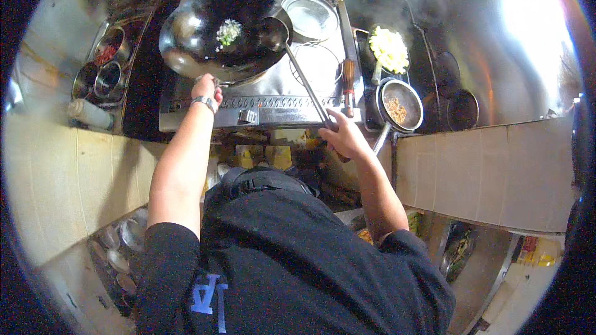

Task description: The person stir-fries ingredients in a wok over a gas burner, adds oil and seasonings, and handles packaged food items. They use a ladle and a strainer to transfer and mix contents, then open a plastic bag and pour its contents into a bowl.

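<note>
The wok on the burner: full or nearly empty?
Nearly empty. The wok shows mostly bare dark metal, with only a small pale-green heap of chopped food near its middle, beside the ladle bowl.

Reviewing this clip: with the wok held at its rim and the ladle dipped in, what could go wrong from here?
1. The left hand grips the wok at its near edge; with flame glow behind, a burn or slip seems possible.
2. The right hand holds the long ladle far from its bowl, so a jolt could fling the small heap of chopped greens out.
3. The strainer sits close to that hand and could be knocked.
</note>
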The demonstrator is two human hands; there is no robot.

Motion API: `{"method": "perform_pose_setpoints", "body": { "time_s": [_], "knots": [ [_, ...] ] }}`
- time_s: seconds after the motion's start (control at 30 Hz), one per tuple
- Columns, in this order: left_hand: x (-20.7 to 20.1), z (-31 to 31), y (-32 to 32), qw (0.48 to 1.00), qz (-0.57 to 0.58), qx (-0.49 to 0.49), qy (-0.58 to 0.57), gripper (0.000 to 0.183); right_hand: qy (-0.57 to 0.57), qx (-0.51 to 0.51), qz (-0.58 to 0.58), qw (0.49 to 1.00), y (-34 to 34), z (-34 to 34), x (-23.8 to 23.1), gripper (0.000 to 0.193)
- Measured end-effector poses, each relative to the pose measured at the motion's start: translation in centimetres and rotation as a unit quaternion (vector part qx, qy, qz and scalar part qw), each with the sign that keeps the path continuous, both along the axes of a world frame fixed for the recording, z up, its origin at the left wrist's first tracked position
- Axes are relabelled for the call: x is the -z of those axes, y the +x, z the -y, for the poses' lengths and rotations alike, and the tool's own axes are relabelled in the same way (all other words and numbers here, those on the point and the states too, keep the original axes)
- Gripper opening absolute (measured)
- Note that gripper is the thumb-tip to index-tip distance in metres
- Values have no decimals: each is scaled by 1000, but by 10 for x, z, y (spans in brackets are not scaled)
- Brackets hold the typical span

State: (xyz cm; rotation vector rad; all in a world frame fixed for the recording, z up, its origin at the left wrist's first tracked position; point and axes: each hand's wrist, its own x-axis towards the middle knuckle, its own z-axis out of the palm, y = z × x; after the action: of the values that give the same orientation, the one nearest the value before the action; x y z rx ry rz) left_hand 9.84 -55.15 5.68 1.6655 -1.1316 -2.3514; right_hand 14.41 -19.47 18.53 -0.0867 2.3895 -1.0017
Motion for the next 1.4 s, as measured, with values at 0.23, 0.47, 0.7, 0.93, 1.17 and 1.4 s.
{"method": "perform_pose_setpoints", "body": {
  "time_s": [0.23,0.47,0.7,0.93,1.17,1.4],
  "knots": [
    [22,41,-43,998,-46,53,6,20,-144,109,71,981,-19,18,5,49],
    [50,34,-77,998,-14,56,-10,25,-138,129,-23,982,-137,-14,15,23],
    [59,19,-59,982,-7,131,-136,57,67,105,-90,988,-302,-39,95,18],
    [145,32,145,968,147,154,-130,37,-351,277,266,854,-329,-62,90,15],
    [228,-22,375,855,385,315,-147,37,-339,89,172,921,-259,-87,-14,17],
    [249,-52,380,864,340,344,-140,37,-314,169,280,891,-195,-60,-73,26]
  ]
}}
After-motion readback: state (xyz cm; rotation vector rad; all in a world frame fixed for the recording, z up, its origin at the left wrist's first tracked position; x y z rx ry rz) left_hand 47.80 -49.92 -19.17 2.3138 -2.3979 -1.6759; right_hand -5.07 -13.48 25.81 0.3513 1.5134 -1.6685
